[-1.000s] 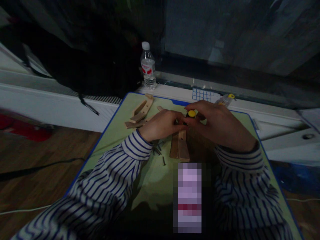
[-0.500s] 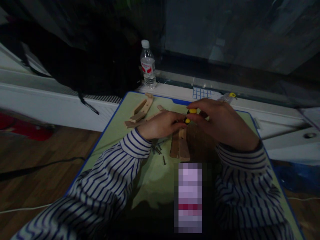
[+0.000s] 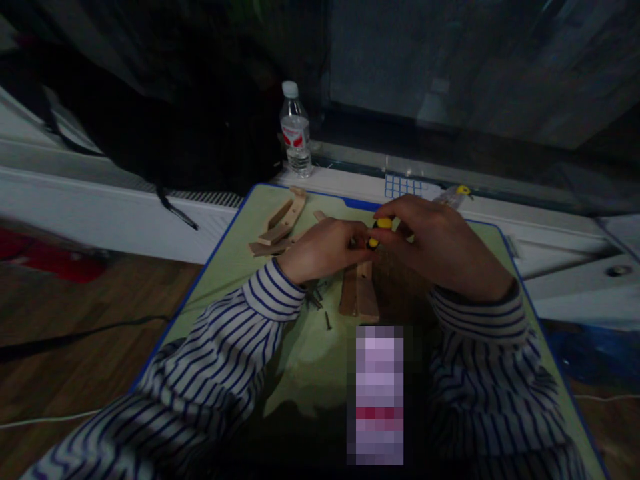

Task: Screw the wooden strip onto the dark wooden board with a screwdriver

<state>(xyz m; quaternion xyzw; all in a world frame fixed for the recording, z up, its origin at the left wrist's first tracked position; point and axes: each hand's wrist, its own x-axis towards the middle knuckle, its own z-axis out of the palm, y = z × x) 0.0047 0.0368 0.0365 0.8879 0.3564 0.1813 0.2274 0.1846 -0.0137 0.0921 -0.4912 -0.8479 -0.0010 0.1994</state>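
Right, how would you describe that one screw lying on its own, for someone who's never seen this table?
On the green tabletop with a blue edge, find the wooden pieces on the near side of the left hand. Just left of them lies a dark screw, alone, nearer the wearer than the cluster of screws by the left cuff.

No text, brand or number readable. Clear plastic bottle with white cap [image 3: 296,143], upright on white ledge [image 3: 345,182] beyond table's far edge, left of centre: wraparound white label with red shapes [image 3: 294,132]; small red lettering above shapes, too small and blurred to make out. Pixelated pale-purple patch with dark red band [image 3: 380,393], near side: any print there hidden.
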